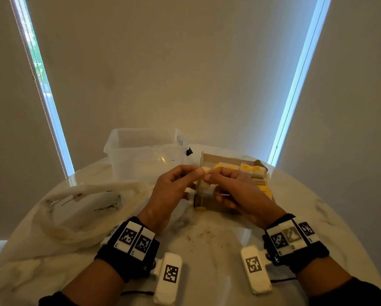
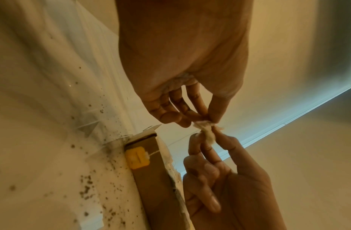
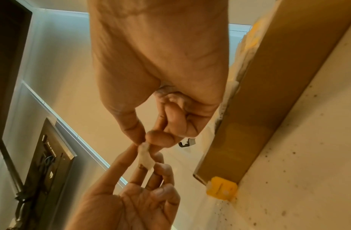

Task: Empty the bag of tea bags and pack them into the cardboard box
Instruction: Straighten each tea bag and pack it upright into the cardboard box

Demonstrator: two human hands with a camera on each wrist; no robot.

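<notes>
Both hands hold one white tea bag (image 1: 205,185) up over the near left corner of the open cardboard box (image 1: 227,160). My left hand (image 1: 197,173) pinches its top edge between thumb and forefinger, and my right hand (image 1: 208,176) pinches it just beside. In the left wrist view the tea bag (image 2: 207,132) is crumpled between the two sets of fingertips. Its yellow tag (image 2: 137,158) hangs on a string against the box's outer wall (image 2: 150,179). Several yellow-tagged tea bags (image 1: 247,167) lie packed in rows inside the box. The cloth bag (image 1: 81,208) lies limp at the left.
A clear plastic tub (image 1: 140,151) stands behind the hands at the back left of the round marble table (image 1: 306,217). Loose tea crumbs (image 1: 198,236) are scattered on the tabletop in front of the box. Drawn blinds fill the background.
</notes>
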